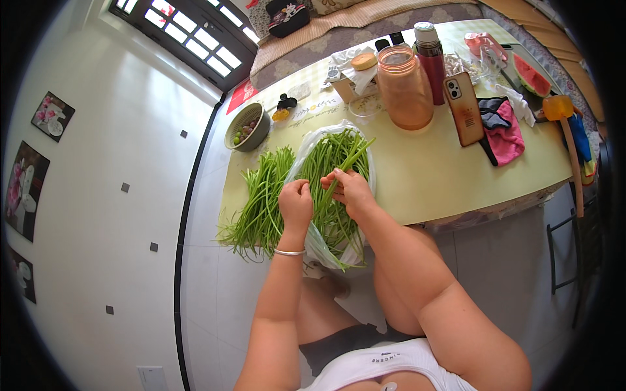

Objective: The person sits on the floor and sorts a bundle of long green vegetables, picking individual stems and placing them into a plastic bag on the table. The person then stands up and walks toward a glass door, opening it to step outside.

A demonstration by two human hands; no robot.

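Two heaps of long thin green vegetable stems lie at the near left of the table. The left heap (261, 189) rests on the tabletop, and the right heap (326, 156) sits in an opened white plastic bag (373, 171). My right hand (353, 193) is closed round a few green stems (351, 156) above the bag, their ends pointing up and away. My left hand (297, 203), with a bracelet on its wrist, is closed in a pinch beside the bag, between the heaps. Whatever its fingertips hold is too small to make out.
A basket of round fruit (238, 130) stands far left, near a black hair clip (285, 101). Farther right are a large orange plastic jar (404, 91), a red thermos (432, 68), an upright phone (464, 111), pink cloth (505, 137) and a watermelon piece (531, 77).
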